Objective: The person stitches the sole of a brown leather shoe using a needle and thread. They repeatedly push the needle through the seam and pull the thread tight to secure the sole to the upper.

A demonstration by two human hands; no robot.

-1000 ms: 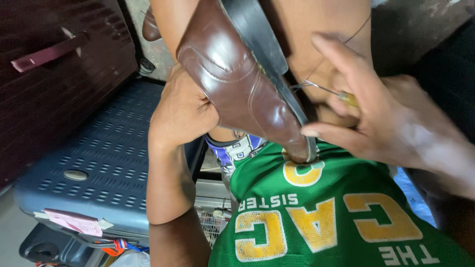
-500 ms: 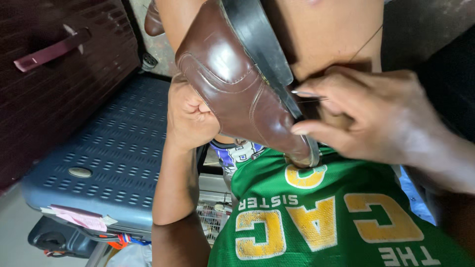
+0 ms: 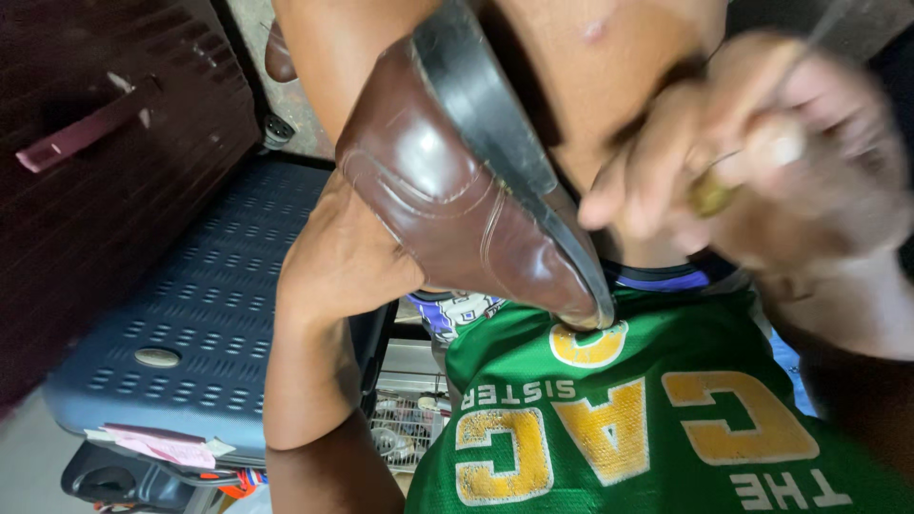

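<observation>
From the head camera, one brown leather dress shoe (image 3: 447, 205) is propped toe-down against the person's chest, its toe touching the green jersey with yellow lettering (image 3: 657, 419) at the garment's upper edge. The shoe is tilted, with its dark sole (image 3: 486, 124) turned up and to the right and its single line of stitching showing across the upper.

The left hand (image 3: 343, 262) is closed around the underside of the shoe, gripping the leather from below and behind; the fingers themselves are hidden by the shoe. The left forearm runs down toward the bottom edge of the picture.

The right hand (image 3: 762, 171) is blurred. It sits just beside the sole near the toe end, fingers curled tight around one small tool with a yellowish handle (image 3: 712, 195); a thin metal shaft shows above the hand, but the kind of tool cannot be told.

To the left lies one dark blue perforated plastic surface (image 3: 190, 314), with a pink paper slip (image 3: 157, 443) at its near edge. One dark red slatted panel with a single handle (image 3: 86, 138) stands above it at the picture's left edge.
</observation>
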